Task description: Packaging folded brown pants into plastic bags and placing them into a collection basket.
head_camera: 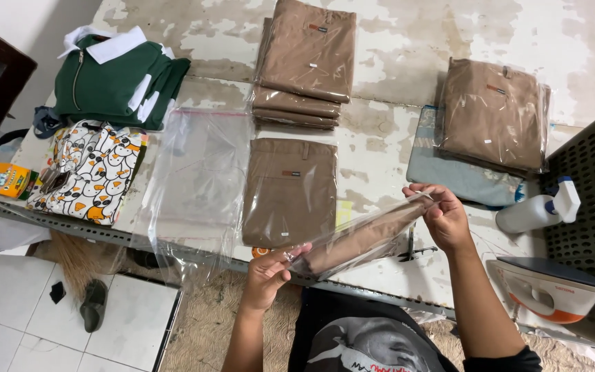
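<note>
Left hand (268,270) and right hand (443,215) apart, fingers pinched

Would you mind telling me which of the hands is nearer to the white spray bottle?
Right. The right hand, gripping one end of the bagged brown trousers, sits just beside the spray bottle. The left hand holds the bag's other end, much farther away.

Bare table (380,148) lies between the folded brown trousers (289,189) and bagged trousers (494,114).
</note>
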